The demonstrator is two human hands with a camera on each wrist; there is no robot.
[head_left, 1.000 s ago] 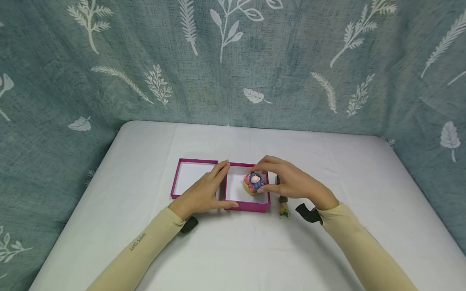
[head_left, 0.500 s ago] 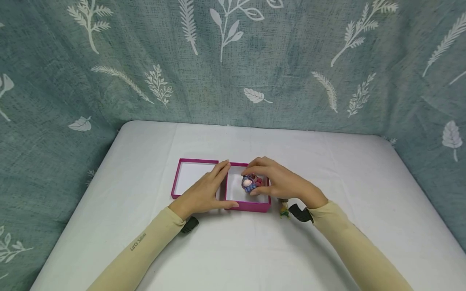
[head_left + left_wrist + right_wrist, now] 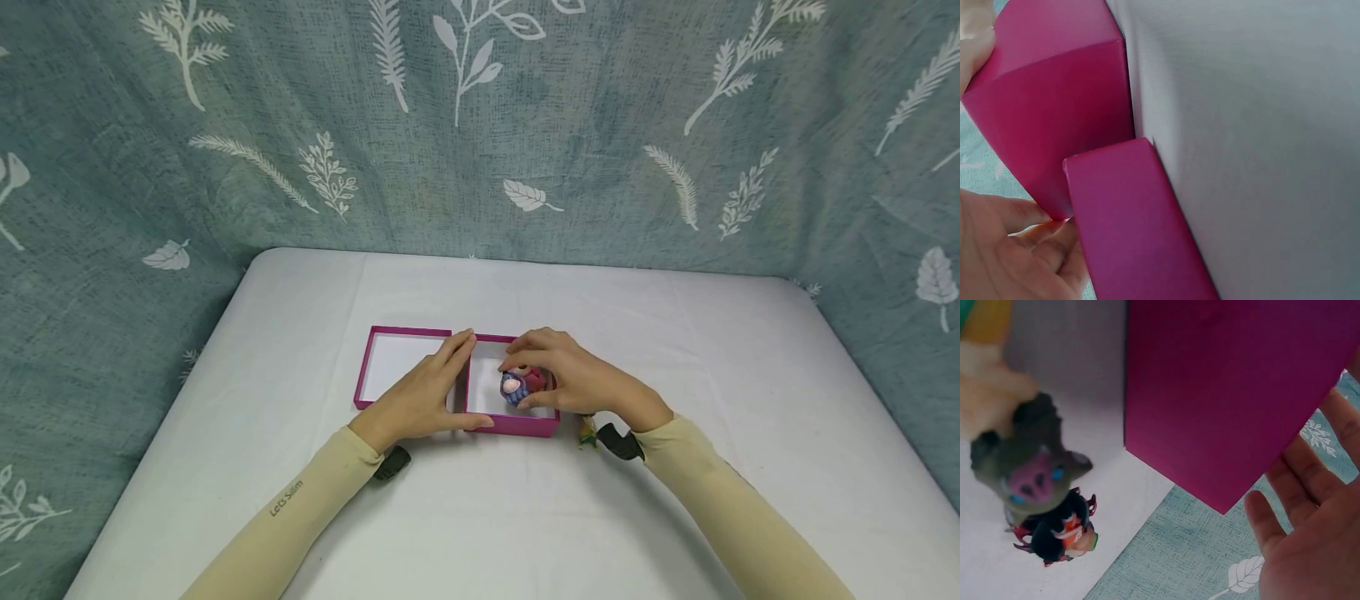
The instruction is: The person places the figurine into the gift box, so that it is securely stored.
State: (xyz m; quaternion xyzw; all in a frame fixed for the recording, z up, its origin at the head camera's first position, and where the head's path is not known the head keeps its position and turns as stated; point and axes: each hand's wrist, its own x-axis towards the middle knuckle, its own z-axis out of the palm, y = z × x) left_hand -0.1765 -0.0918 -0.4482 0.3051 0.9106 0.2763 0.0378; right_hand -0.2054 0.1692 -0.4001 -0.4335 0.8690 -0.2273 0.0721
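A small blue and pink toy (image 3: 513,387) is held in a narrow pinch by the right hand (image 3: 577,371), low inside a magenta box (image 3: 517,426). Its right side is covered by the fingers, and in the right wrist view it is hidden behind the box wall. The left hand (image 3: 423,400) is spread wide, the left side of the box being spanned between thumb and fingertips. A shallow magenta tray (image 3: 397,358) is set just to the left, its near right corner covered by that hand. To the right of the box, a boar-headed figure (image 3: 1032,484) is partly blocked by the right hand in the head view; its yellow and green end is cut off in the right wrist view. Behind its head, a dark figure (image 3: 1063,534) is partly covered.
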